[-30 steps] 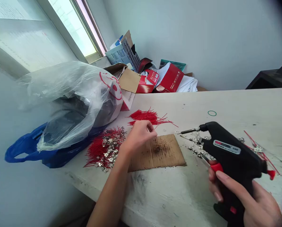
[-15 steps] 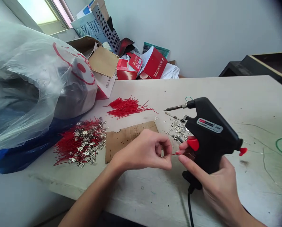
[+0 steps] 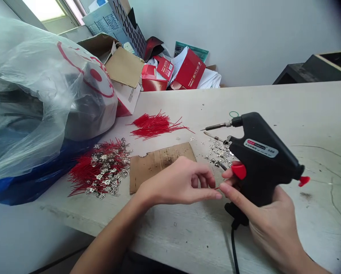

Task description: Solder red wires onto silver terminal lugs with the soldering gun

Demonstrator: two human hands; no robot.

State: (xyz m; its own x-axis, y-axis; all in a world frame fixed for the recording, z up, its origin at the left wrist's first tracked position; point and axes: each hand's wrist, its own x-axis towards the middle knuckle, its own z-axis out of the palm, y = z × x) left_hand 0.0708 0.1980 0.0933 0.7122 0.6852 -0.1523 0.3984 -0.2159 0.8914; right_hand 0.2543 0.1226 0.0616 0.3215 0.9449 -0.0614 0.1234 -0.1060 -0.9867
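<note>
My right hand (image 3: 269, 209) is wrapped around a black soldering gun (image 3: 261, 160) with a red trigger, its tip pointing left. The thumb and a fingertip of that hand also pinch one end of a short red wire (image 3: 217, 188). My left hand (image 3: 184, 182) meets it from the left, thumb stretched out and fingers curled at the same wire; most of the wire is hidden by the fingers. Behind my left hand lies a piece of stained cardboard (image 3: 147, 167). Small metal terminals (image 3: 220, 150) are scattered beneath the gun's tip.
A pile of red wires with metal terminals (image 3: 104, 167) lies at the left, with a bundle of bare red wires (image 3: 156, 125) farther back. A big plastic bag (image 3: 50, 83) covers the left side. Boxes and papers (image 3: 187, 70) stand behind. The gun's cord (image 3: 234, 247) runs down the front.
My left hand has moved right, closer to my right fingers, and its thumb has straightened. Less red wire shows between the hands. The view has shifted slightly.
</note>
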